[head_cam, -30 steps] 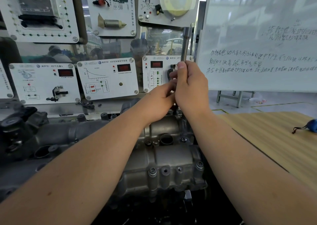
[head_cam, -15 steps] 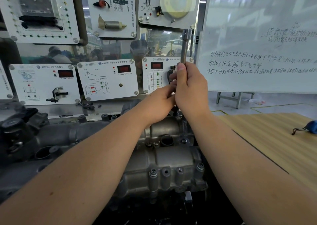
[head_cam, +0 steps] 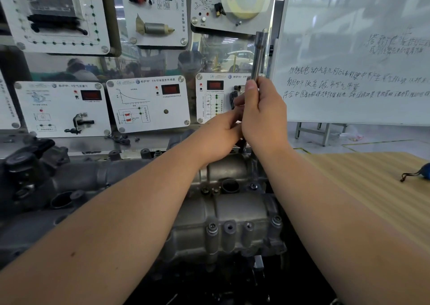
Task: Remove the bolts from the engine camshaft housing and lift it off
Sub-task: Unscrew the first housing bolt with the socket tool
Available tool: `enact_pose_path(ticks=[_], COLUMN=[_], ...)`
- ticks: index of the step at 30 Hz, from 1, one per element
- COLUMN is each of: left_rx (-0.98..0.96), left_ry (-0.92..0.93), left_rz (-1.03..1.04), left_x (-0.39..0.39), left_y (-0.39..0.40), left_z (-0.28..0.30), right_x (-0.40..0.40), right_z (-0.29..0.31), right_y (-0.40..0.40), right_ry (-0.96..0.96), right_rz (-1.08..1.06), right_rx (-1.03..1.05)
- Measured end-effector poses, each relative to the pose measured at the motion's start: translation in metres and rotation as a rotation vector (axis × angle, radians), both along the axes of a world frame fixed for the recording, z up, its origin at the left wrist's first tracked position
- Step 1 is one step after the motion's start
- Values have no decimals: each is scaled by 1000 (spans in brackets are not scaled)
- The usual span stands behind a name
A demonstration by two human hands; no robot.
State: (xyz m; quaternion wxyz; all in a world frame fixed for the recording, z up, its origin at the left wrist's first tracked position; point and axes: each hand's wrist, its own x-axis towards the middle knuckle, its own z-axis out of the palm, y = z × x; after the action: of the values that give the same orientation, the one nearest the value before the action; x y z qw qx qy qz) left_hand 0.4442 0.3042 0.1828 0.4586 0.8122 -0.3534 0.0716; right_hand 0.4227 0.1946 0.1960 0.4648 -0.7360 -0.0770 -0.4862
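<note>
Both hands meet above the far end of the housing (head_cam: 232, 214), a grey cast-metal cover lying across the lower centre of the view. The right hand (head_cam: 263, 116) grips a bright metal tool shaft (head_cam: 257, 55), fingers curled round it and thumb laid along its lower part; the shaft stands nearly upright, its upper end rising in front of the display panels (head_cam: 149, 102). The left hand (head_cam: 221, 134) lies just beside and touching the right, its fingers curled toward the shaft's hidden lower part; whether they hold anything cannot be told. Where the tool's lower end sits is hidden by the hands. Bolts (head_cam: 213, 227) show along the near edge of the housing, seated in their bosses. A wooden worktop (head_cam: 363, 188) extends to the right, with a blue object (head_cam: 425, 171) near its edge. A whiteboard (head_cam: 353, 71) with handwriting stands behind it.
</note>
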Motion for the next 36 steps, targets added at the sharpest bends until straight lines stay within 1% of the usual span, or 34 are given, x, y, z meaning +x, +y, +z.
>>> enact_pose_path(ticks=[5,11,15,22,30,33,36], left_rx=[-9,-19,-12,-20,-2,-17,-23], left_ry=[-8,32,9,-13,-5,-21,-7], left_rz=[22,2,-2,-4,5,8,-5], left_x=[2,-1,0,1,4,7,7], left_y=[-1,-2,0,0,0,0,-1], left_z=[0,-1,-1,0,0,0,-1], right_x=[0,1,1,-4,2,4,4], right_z=[-1,-1,0,0,1,1,-1], right_y=[0,-1,0,0,1,0,-2], right_ry=[-10,18,37,2,30,9,-31], right_rz=[24,14,8,27,13,48,33], right_rx=[-2,-11,-26,-14,-25,-7,-19])
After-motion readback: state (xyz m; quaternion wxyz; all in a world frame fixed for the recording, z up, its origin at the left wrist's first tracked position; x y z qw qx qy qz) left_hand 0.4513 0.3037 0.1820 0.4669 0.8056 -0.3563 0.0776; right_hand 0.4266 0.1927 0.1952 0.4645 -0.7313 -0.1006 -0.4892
